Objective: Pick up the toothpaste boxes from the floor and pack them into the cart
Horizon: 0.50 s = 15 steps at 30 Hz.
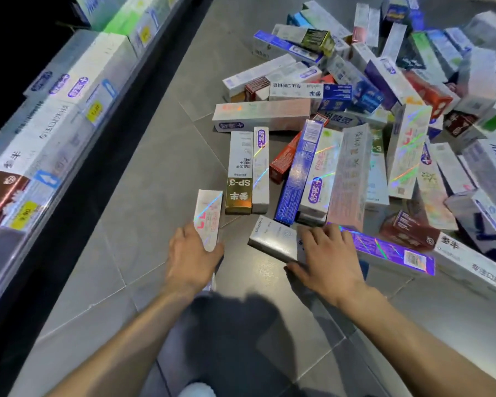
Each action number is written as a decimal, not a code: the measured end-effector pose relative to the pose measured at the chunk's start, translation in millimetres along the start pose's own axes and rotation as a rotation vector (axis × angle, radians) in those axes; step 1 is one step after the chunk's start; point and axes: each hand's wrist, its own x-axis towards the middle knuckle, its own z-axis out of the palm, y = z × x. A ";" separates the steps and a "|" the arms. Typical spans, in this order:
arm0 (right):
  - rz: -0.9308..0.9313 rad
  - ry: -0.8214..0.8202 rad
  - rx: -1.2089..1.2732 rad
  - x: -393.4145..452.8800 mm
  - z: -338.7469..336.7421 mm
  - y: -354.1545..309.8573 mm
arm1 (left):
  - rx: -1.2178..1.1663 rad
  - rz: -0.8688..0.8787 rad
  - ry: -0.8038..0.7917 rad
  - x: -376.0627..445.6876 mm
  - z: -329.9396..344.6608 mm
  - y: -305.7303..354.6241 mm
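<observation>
"SP-3" reads upside down on the gold end of a white-and-gold box point(239, 179) lying on the floor near the picture's centre. At about nine o'clock, a yellow shelf price tag point(94, 111) shows what looks like "13.80". Other boxes carry Chinese characters and barcodes, too blurred to read reliably.

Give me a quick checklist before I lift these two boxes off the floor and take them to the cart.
1. Left hand grips the pink-striped box: ok.
2. Right hand grips the silver box: cannot tell, fingers lie over its top.
3. Silver box free of the pile: ok.
4. Purple box clear of the right hand: not ok, it touches.
5. Cart in view: not ok.
</observation>
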 end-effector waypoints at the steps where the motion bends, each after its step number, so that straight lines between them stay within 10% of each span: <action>1: 0.007 -0.018 -0.018 2.8 -0.8 -0.6 | 0.008 -0.015 -0.006 0.3 0.6 -0.8; 6: 0.042 -0.052 0.100 7.7 -11.3 -1.4 | -0.111 0.005 0.051 -5.7 -15.9 8.9; 15: 0.359 0.090 1.153 -25.4 -138.2 -10.6 | -0.530 0.123 0.004 -85.7 -113.7 111.0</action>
